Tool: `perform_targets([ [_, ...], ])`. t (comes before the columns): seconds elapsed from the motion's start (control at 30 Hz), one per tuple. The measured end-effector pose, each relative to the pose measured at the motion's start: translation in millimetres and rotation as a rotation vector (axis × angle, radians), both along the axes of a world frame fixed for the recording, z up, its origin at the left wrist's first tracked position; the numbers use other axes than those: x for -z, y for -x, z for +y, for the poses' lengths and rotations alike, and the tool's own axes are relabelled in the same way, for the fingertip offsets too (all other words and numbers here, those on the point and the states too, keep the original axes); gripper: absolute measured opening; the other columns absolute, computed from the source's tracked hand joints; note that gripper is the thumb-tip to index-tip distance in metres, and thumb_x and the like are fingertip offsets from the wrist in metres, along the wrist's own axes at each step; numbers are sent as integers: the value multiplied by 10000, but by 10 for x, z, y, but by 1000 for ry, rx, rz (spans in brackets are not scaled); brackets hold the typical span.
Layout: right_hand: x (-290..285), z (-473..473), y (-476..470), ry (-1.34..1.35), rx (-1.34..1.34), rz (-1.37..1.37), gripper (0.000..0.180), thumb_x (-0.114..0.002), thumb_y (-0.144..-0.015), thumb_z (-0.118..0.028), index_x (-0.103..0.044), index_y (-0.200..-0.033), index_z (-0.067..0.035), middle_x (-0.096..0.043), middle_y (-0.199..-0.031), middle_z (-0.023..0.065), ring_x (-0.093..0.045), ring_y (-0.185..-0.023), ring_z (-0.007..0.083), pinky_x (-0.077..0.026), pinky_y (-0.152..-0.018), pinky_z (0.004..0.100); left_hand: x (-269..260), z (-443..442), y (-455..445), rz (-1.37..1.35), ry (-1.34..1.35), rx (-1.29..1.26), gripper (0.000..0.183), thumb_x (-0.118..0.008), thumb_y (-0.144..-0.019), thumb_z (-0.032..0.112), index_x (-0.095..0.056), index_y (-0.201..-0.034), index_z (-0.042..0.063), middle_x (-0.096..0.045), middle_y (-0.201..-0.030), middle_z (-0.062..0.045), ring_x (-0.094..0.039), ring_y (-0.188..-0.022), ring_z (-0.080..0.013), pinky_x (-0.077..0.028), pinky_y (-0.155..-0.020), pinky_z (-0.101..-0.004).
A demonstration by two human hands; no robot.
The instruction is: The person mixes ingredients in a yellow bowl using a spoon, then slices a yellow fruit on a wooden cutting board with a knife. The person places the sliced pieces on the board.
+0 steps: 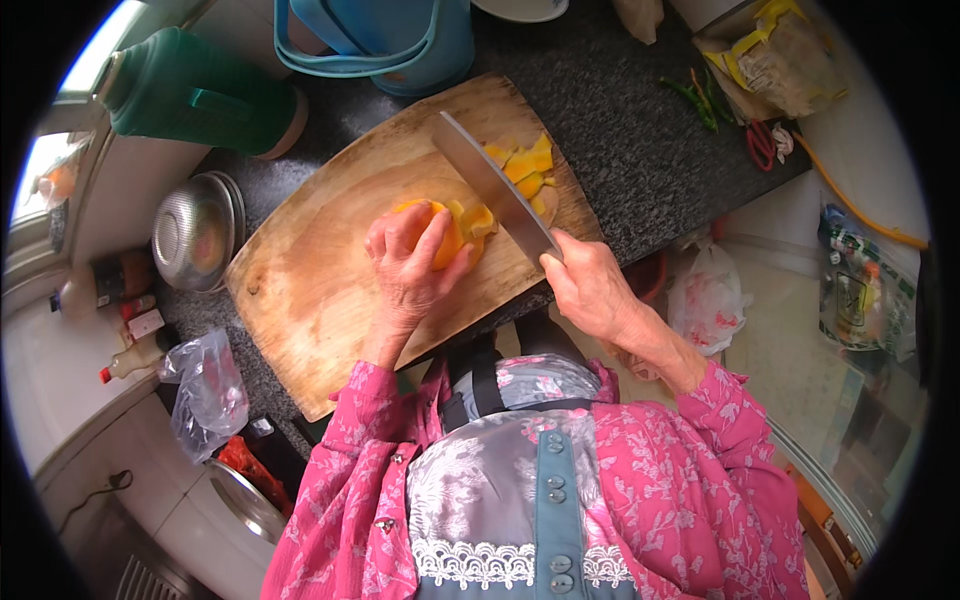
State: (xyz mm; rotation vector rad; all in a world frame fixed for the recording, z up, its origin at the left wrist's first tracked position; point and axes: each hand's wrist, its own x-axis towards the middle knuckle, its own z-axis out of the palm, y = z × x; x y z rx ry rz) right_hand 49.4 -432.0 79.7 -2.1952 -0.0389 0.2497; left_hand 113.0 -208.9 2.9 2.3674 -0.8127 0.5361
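My left hand (pixel 411 255) grips a rounded orange-yellow piece, perhaps pumpkin (pixel 448 247), on the wooden cutting board (pixel 322 300). Some cut yellow strips lie against the right side of that piece. In my right hand (pixel 589 281) is the handle end of a broad metal cleaver (pixel 495 187). Its blade slants up and left over the board, between the held piece and a pile of yellow cut pieces (pixel 529 169) near the board's right edge. The fingers of my left hand hide part of the held piece.
Behind the board stand a blue bucket (pixel 420 45) and a green thermos (pixel 202 97). Metal strainers (pixel 196 232) lean at the left, near bottles and a plastic bag (pixel 208 394). Green chillies (pixel 701 101) and red-handled scissors (pixel 760 146) lie on the dark speckled counter (pixel 600 97) at the right.
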Motion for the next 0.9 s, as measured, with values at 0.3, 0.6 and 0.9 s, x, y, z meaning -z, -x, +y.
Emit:
perform_targets([
  [0.3,-54,-269,409,-319,179,416,156,-493,-906,-105,-553,-908,39,-545,-559,66,-564,-441,138,-465,-439,304,87,20,-18,-12,43,3,496,-818,-654,291,-635,-1075,103,-554,-1171,-94,-489,-1060,-300,-375,-921,-430],
  [0.6,90,-492,679,-352,153,565,158,-495,-906,-109,-563,-878,31,-535,-570,26,-537,-442,93,-446,-434,268,104,30,-34,-29,42,22,491,-783,-709,347,-620,-1096,92,-557,-1174,-102,-490,-1056,-309,-370,-937,-431],
  [0.9,-110,-296,516,-282,259,379,184,-475,-910,-111,-566,-934,47,-555,-579,58,-560,-443,129,-458,-435,292,103,1,-25,-55,63,-3,454,-789,-700,277,-621,-1081,97,-557,-1158,-97,-488,-1062,-304,-382,-927,-424],
])
